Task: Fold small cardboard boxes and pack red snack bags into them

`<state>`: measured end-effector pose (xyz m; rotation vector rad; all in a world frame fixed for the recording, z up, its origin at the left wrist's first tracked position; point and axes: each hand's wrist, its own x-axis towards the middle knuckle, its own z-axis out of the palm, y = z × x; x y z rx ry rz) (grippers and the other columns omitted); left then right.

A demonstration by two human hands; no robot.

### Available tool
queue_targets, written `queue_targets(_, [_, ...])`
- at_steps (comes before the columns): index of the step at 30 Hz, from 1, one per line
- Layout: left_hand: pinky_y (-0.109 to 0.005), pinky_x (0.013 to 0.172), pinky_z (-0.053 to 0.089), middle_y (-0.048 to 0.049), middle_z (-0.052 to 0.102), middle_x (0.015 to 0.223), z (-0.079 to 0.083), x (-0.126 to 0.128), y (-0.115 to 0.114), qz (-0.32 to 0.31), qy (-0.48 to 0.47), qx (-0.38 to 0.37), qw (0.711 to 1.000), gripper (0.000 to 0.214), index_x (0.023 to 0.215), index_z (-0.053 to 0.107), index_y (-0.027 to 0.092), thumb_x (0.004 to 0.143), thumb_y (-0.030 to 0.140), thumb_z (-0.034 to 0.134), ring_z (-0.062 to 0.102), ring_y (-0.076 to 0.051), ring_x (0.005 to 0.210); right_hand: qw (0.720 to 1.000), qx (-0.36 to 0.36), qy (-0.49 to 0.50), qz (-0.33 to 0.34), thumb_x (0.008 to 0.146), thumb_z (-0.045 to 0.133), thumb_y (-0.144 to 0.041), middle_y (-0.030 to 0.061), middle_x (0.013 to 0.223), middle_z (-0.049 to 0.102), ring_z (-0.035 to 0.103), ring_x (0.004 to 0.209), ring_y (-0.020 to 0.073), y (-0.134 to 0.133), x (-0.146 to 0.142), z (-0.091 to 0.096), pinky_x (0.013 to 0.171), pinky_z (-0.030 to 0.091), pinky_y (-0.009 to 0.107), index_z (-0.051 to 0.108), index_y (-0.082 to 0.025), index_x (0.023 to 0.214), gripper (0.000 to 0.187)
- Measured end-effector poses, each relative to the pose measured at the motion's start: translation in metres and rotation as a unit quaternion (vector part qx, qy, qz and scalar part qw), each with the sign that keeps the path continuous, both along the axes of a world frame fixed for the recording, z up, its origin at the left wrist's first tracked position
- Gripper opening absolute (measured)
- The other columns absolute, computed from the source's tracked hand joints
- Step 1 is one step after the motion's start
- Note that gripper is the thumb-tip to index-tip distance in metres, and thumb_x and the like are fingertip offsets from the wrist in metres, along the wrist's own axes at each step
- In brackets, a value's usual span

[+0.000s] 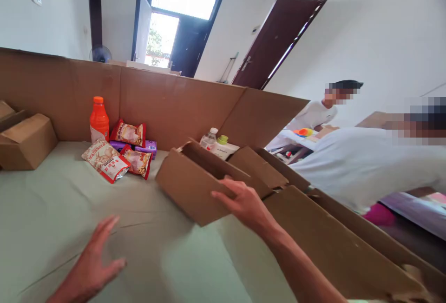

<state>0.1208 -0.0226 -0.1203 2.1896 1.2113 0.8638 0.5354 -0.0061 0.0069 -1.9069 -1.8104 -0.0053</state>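
Observation:
My right hand (242, 200) grips the near right edge of a brown cardboard box (193, 187), fingers over its wall. The box stands tilted on the pale green cloth (146, 247), its top uncovered. At the lower left, my left hand (92, 261) hovers over the cloth with thumb and fingers apart, holding nothing. Beyond it lie a Squirrels snack bag (106, 159), two red-edged snack packets (128, 133) and a purple package (148, 147). An orange drink bottle (99, 119) stands upright behind them. A clear bottle (209, 138) and a green-capped white container (223, 145) are partly hidden behind the box.
A cardboard wall (174, 103) borders the back. More cardboard boxes stand at far left (31, 142), and a long cardboard piece (331, 247) runs down the right side. Two people in white shirts (365, 163) are beyond it on the right.

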Motion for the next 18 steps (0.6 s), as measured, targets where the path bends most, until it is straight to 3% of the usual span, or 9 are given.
queue_targets(3, [-0.061, 0.109, 0.047, -0.0161, 0.039, 0.161, 0.037, -0.026, 0.006, 0.052, -0.061, 0.023, 0.997, 0.08, 0.159, 0.026, 0.034, 0.09, 0.052, 0.063, 0.053, -0.038, 0.137, 0.965, 0.097, -0.018, 0.243, 0.095, 0.058, -0.029, 0.0044, 0.082, 0.074, 0.065, 0.079, 0.0208, -0.037, -0.062, 0.004, 0.082, 0.05, 0.038, 0.073, -0.024, 0.094, 0.016])
queue_targets(6, [-0.061, 0.114, 0.042, -0.0123, 0.025, 0.168, 0.064, -0.044, -0.004, 0.047, -0.119, 0.061, 0.99, 0.09, 0.158, 0.024, 0.039, 0.084, 0.066, 0.066, 0.038, -0.04, 0.147, 0.918, 0.137, -0.05, 0.37, 0.098, 0.052, -0.014, 0.0005, 0.074, 0.068, 0.059, 0.069, 0.0152, -0.054, -0.119, 0.011, 0.084, 0.046, 0.036, 0.07, -0.022, 0.094, 0.02])
queue_targets(9, [-0.062, 0.118, 0.036, -0.0072, 0.022, 0.169, 0.08, -0.053, -0.021, 0.041, -0.116, 0.089, 0.988, 0.082, 0.153, 0.038, 0.04, 0.082, 0.072, 0.065, 0.026, -0.042, 0.153, 0.899, 0.136, -0.071, 0.41, 0.098, 0.05, -0.012, -0.0006, 0.069, 0.063, 0.055, 0.066, 0.0146, -0.055, -0.153, 0.012, 0.082, 0.045, 0.034, 0.067, -0.021, 0.092, 0.02])
queue_targets(12, [-0.059, 0.117, 0.04, -0.0049, 0.027, 0.167, 0.088, -0.05, -0.029, 0.049, -0.122, 0.094, 0.987, 0.056, 0.132, 0.062, 0.037, 0.089, 0.071, 0.055, 0.033, -0.041, 0.15, 0.901, 0.136, -0.062, 0.408, 0.098, 0.055, -0.016, 0.0002, 0.071, 0.064, 0.055, 0.066, 0.0156, -0.051, -0.168, 0.008, 0.075, 0.045, 0.034, 0.067, -0.021, 0.095, 0.013])
queue_targets(14, [-0.057, 0.117, 0.04, -0.0051, 0.031, 0.165, 0.089, -0.044, -0.027, 0.066, -0.156, 0.08, 0.982, 0.048, 0.117, 0.069, 0.032, 0.094, 0.068, 0.047, 0.038, -0.039, 0.147, 0.911, 0.139, -0.058, 0.385, 0.097, 0.059, -0.023, 0.0021, 0.072, 0.067, 0.057, 0.065, 0.0166, -0.052, -0.169, 0.007, 0.069, 0.045, 0.034, 0.067, -0.02, 0.098, 0.008])
queue_targets(18, [-0.055, 0.12, 0.035, -0.005, 0.034, 0.163, 0.091, -0.031, -0.015, 0.086, -0.208, 0.039, 0.974, 0.031, 0.101, 0.068, 0.026, 0.1, 0.044, 0.043, 0.041, -0.034, 0.146, 0.935, 0.128, -0.006, 0.332, 0.097, 0.06, -0.045, 0.0054, 0.075, 0.071, 0.064, 0.063, 0.0185, -0.06, -0.15, 0.02, 0.061, 0.052, 0.032, 0.071, -0.021, 0.106, 0.027])
